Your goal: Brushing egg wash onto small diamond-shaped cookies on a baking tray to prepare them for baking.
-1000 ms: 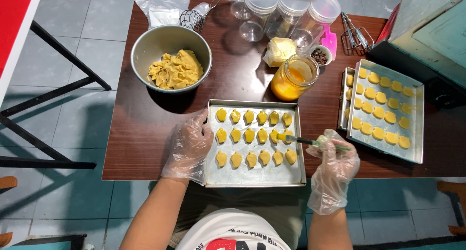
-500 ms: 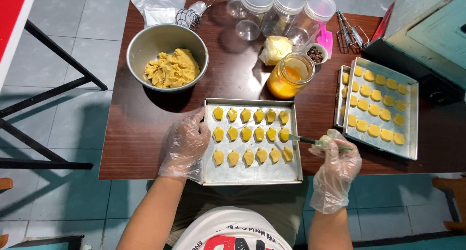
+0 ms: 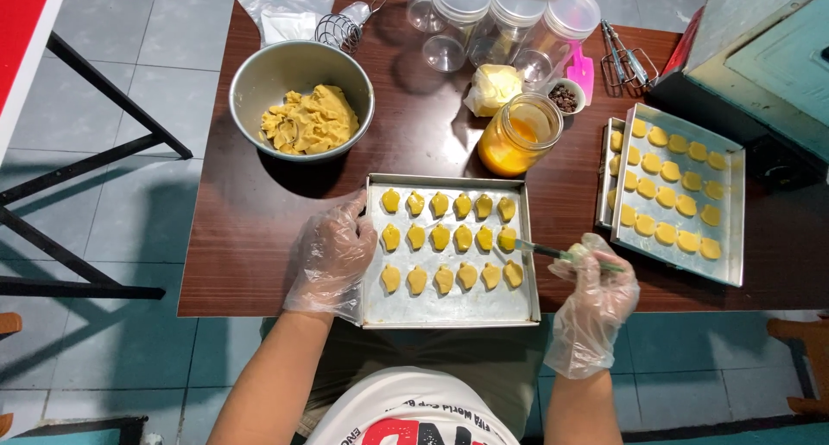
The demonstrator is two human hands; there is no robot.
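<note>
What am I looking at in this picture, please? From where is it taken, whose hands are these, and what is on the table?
The camera sits on a person's head and looks down, so the two hands in thin plastic gloves are that person's own. The left hand rests on the left edge of a metal baking tray holding three rows of small yellow dough pieces. The right hand holds a small brush whose tip touches the right end piece of the middle row. On the brown wooden table there are also a metal bowl of yellow dough, a glass jar of orange-yellow liquid, a second filled tray and clear plastic containers.
</note>
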